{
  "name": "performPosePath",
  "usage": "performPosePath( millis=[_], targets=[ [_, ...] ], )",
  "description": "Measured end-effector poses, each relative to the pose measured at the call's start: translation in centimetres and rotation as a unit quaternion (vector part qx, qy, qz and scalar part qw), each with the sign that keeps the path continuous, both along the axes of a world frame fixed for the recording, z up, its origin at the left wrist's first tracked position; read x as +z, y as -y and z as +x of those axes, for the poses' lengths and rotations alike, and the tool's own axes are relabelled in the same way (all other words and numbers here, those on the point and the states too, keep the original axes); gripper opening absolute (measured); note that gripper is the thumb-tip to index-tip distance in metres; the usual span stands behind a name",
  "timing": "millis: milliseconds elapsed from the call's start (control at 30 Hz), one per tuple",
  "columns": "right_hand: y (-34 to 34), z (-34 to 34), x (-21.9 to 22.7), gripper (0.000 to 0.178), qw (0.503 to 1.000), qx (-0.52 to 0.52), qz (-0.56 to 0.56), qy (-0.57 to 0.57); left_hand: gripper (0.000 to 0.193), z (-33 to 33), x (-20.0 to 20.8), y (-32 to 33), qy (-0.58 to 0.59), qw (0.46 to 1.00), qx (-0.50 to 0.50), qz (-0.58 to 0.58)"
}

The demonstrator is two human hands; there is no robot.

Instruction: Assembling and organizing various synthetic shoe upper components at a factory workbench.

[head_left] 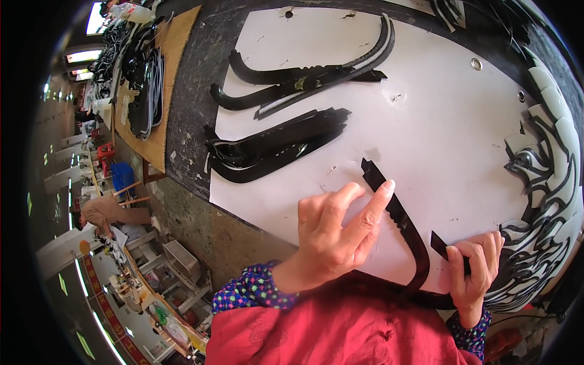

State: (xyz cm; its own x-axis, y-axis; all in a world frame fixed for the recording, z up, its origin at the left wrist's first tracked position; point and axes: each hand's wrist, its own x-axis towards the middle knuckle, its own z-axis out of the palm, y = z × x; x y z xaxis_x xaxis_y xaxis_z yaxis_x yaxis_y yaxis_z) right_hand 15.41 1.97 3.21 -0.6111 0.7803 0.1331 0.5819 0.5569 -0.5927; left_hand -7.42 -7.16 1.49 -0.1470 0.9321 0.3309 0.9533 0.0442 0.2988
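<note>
At five o'clock on the white board (450, 134) lies a curved black strip (413, 236); the left hand (334, 237), fingers apart, has one fingertip on or just above it. At four o'clock, the right hand (476, 267) clamps a short black piece (439, 245). Stacked strips (292, 141) lie at nine o'clock.

Blue bin (122, 176), grey crate (181, 261), person in brown (108, 211)

Left hand (336, 236) pointing, right hand (473, 271) curled
</note>
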Motion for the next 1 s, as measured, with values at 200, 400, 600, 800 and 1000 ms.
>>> performPosePath(
  millis=[200,400,600,800,1000],
  targets=[
    [0.0,0.0,-0.1,0.013,1.000,0.001,0.004,-0.004,0.049,0.2,0.1,-0.3,-0.035,0.999,-0.002,-0.009],
    [0.1,0.0,-0.1,0.013,1.000,0.000,0.002,0.001,0.050,0.4,-0.1,-0.2,-0.049,0.999,0.002,-0.006],
    [0.1,0.0,0.0,0.012,1.000,0.000,0.001,-0.002,0.044,1.0,0.8,-0.6,-0.013,1.000,0.016,-0.021],
    [-0.1,0.1,-0.2,0.012,0.999,0.001,0.013,-0.041,0.052,3.8,1.8,-1.8,0.022,0.994,0.088,-0.057],
    [-0.2,1.7,-0.6,0.011,0.981,-0.016,-0.032,-0.192,0.047,4.1,0.3,-1.3,0.033,0.999,-0.025,0.028]
  ],
)
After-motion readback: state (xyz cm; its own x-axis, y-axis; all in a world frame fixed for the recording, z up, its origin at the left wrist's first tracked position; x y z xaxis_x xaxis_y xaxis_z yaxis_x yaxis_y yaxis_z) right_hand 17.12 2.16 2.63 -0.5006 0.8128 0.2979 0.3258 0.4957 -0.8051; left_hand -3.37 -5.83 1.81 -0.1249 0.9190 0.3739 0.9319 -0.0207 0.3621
